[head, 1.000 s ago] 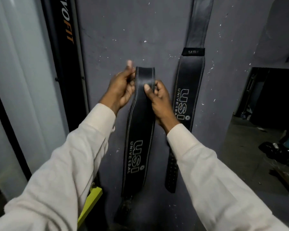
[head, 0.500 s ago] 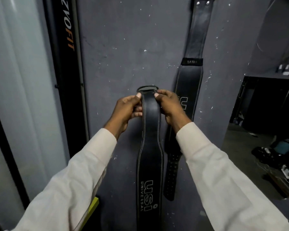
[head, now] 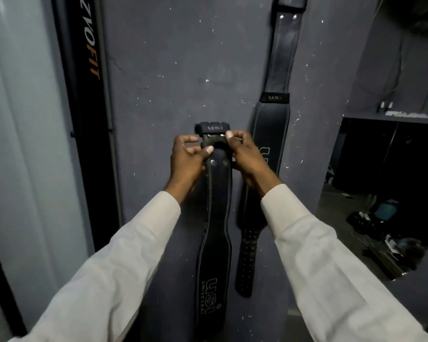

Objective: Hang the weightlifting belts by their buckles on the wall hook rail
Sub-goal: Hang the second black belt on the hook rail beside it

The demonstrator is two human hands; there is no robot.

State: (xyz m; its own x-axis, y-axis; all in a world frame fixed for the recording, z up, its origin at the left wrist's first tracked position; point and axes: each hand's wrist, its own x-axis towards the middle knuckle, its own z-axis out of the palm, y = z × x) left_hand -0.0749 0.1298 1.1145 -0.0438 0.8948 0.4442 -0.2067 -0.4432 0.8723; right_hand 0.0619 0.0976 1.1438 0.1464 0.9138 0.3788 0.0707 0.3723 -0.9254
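Both hands are clamped on the buckle end of a black belt (head: 216,206), the left hand (head: 187,164) and right hand (head: 247,159) gripping either side, held against the grey wall (head: 178,70) just beside a second belt (head: 273,134) hanging there.

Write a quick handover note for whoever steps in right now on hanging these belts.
Left hand: gripping the held belt at its buckle end, thumb on the strap.
Right hand: pinching the buckle from the other side.
Second belt: already hanging on the grey wall, to the right; its hook is out of view.
Done: one belt up.
Left: raise the held belt's buckle onto a hook, probably above the frame.
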